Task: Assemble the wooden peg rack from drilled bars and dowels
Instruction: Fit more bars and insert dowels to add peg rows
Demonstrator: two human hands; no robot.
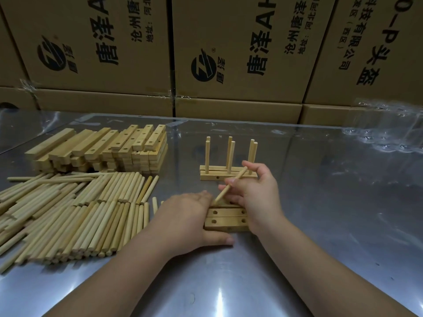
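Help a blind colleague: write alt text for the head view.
A person's right hand pinches a pale wooden dowel, tilted, its lower tip at the drilled wooden bars that the left hand steadies on a shiny metal table. Behind stands a wooden peg rack with upright dowels; loose dowels and stacked bars lie left.

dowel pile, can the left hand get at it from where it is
Probably yes: the left hand rests on the drilled bars, the dowel pile lies just left of it, nothing between.
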